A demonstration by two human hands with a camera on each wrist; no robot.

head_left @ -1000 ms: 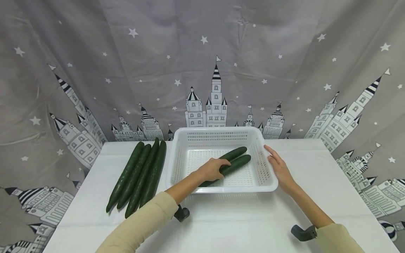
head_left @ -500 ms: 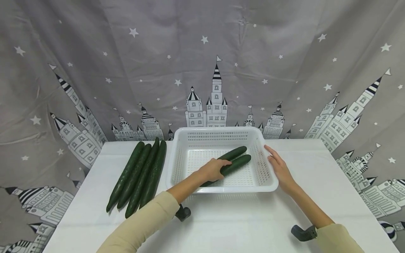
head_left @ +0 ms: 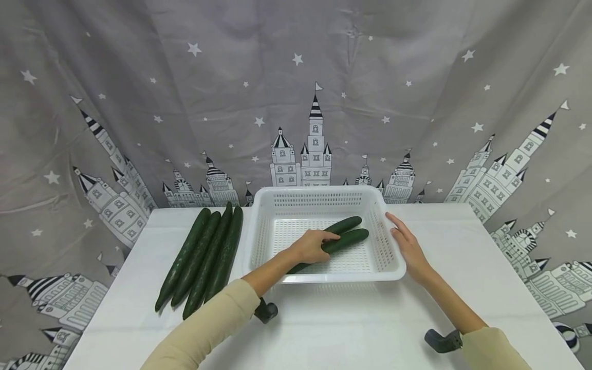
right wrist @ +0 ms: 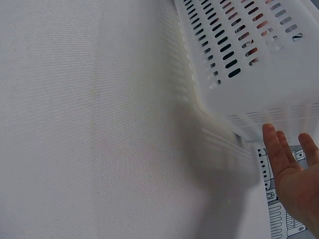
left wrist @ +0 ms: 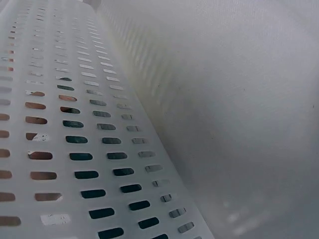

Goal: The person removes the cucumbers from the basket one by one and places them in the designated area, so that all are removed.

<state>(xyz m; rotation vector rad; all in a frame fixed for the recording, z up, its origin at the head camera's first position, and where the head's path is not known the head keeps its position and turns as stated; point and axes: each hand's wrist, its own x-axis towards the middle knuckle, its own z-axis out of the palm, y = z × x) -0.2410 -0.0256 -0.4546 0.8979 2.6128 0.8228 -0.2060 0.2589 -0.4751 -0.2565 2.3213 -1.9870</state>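
Note:
Inside the white perforated plastic basket (head_left: 344,278), two dark green cucumbers lie side by side at a slant. My left hand (head_left: 311,247) grips the nearer cucumber (head_left: 348,240) around its middle; the farther cucumber (head_left: 344,224) lies just behind it, partly hidden by the fingers. At the basket's right side, my right hand (head_left: 411,250) rests against the rim with its fingers extended. In the right wrist view, straight fingertips (right wrist: 269,134) reach the basket's wall (right wrist: 279,82). Only the slotted basket wall (left wrist: 57,149) hides the left hand in its wrist view, with green showing through the slots.
Several long cucumbers (head_left: 203,257) lie in a slanted row left of the basket, on the white-covered table (head_left: 342,329). A grey curtain (head_left: 296,103) printed with castles and stars hangs behind the table.
The two cucumbers in the basket have shifted slightly to the right, along with my left hand's fingers. My right hand and the basket have stayed in place.

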